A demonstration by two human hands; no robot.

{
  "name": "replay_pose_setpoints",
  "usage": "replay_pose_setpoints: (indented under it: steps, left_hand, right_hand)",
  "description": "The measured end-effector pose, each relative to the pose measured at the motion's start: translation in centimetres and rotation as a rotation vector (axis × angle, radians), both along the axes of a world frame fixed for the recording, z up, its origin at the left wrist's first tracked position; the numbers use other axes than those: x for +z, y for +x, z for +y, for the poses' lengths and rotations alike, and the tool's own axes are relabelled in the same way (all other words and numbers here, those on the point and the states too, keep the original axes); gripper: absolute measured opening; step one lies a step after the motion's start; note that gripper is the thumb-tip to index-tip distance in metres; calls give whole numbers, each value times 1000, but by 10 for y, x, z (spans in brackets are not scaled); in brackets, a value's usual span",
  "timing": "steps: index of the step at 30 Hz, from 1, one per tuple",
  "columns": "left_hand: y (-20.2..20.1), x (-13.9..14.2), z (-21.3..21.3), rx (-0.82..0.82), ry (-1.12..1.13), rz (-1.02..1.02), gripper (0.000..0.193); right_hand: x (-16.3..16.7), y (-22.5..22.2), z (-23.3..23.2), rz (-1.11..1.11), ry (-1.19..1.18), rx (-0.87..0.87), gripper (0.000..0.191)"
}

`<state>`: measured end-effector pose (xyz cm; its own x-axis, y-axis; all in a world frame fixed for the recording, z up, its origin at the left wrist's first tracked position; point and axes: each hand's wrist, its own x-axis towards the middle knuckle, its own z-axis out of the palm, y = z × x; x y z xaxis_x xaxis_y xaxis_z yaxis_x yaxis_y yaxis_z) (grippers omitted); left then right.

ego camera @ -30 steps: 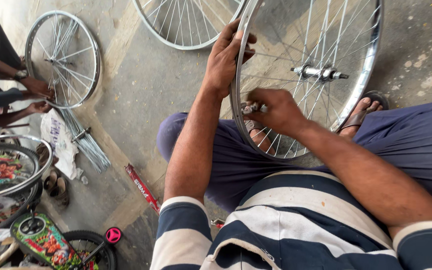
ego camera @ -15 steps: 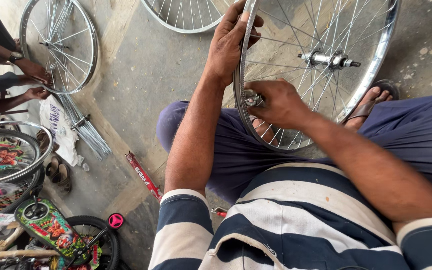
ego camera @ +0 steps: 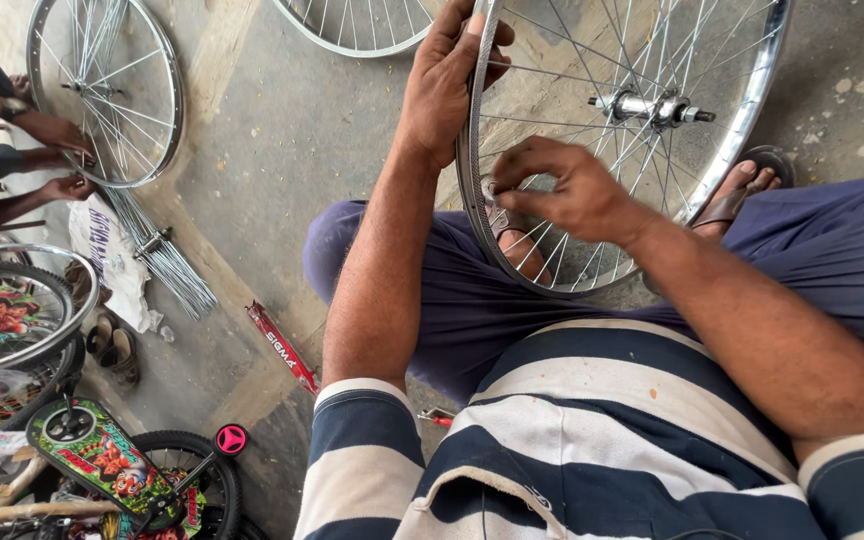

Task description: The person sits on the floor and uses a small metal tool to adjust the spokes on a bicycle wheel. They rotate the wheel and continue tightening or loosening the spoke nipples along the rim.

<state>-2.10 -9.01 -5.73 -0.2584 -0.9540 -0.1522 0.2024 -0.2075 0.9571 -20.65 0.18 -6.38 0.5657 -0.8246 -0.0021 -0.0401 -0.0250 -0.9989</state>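
Left hand (ego camera: 444,85) is clamped over the top of the wheel rim (ego camera: 472,200), upper centre of frame, wheel standing across his lap. Right hand (ego camera: 562,190) has its fingertips pinched together on something small at the rim's inner edge; can't tell what. Risk: the piece slips among the spokes (ego camera: 592,60), or the rim rolls off his thigh and twists them.
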Motion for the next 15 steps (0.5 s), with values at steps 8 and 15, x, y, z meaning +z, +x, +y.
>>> replay_pose_setpoints:
  steps: [8, 15]
  left_hand:
    - [0, -1, 0, -6, 24, 49, 38]
    - [0, -3, -2, -3, 19, 30, 33]
  right_hand:
    - [-6, 2, 2, 359, -375, -83, 50]
    - [0, 3, -1, 201, 24, -46, 37]
